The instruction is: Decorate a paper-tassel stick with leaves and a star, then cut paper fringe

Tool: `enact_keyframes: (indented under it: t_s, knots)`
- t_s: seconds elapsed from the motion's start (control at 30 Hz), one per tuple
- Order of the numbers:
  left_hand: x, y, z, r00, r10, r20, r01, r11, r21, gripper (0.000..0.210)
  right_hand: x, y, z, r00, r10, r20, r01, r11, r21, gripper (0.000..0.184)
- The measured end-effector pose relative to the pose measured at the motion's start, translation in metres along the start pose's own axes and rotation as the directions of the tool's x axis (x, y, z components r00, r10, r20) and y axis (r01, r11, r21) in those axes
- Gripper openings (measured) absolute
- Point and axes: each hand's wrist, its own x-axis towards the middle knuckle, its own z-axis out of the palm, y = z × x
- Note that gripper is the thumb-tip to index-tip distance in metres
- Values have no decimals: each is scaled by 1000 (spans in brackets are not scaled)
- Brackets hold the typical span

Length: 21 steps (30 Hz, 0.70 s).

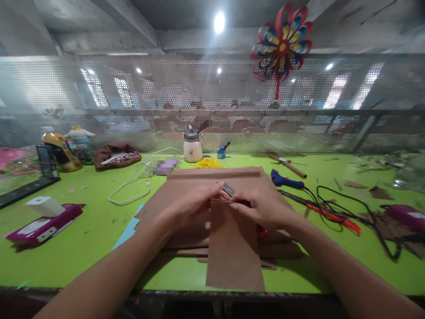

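Note:
Over the middle of the table, both hands meet at the top edge of a brown paper piece [234, 248], which hangs down toward the table's front edge. My left hand [199, 199] is closed, its fingertips at the paper's upper left corner. Opposite it, my right hand [260, 204] pinches the same edge with thumb and forefinger. A small flat grey piece with faint marking [228, 189] shows between the fingertips; its kind and which hand touches it I cannot tell. Below my right hand, a red, rounded part [262, 231] peeks out, mostly hidden. Stacked brown paper sheets [186, 177] lie underneath.
A blue glue gun [287, 180], a red-handled tool [335, 218] and black cable [360, 204] lie at right. Behind stand a lidded bottle [192, 146] and a blue jar [221, 153]. A purple power strip [46, 228] and white cable [126, 201] lie left.

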Motion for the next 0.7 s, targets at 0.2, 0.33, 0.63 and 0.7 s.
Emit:
enact_keyframes:
  t_s: [0.2,0.33,0.63,0.7]
  knots:
    - [-3,3,13,989,127,-77,-109,972,206,14,1,6,5,992,92,-92,-85,994,70,19]
    - [0,0,4,981,131,-145,-102,976,192,12,2,24,5,979,132,-157,-92,967,239,22]
    - [-2,7,-4,976,210,-51,-197,962,188,31,5,36,5,961,220,-169,-77,797,599,25]
    - [-3,9,-6,981,194,-21,-184,956,230,32,5,37,7,955,225,-192,-75,811,580,24]
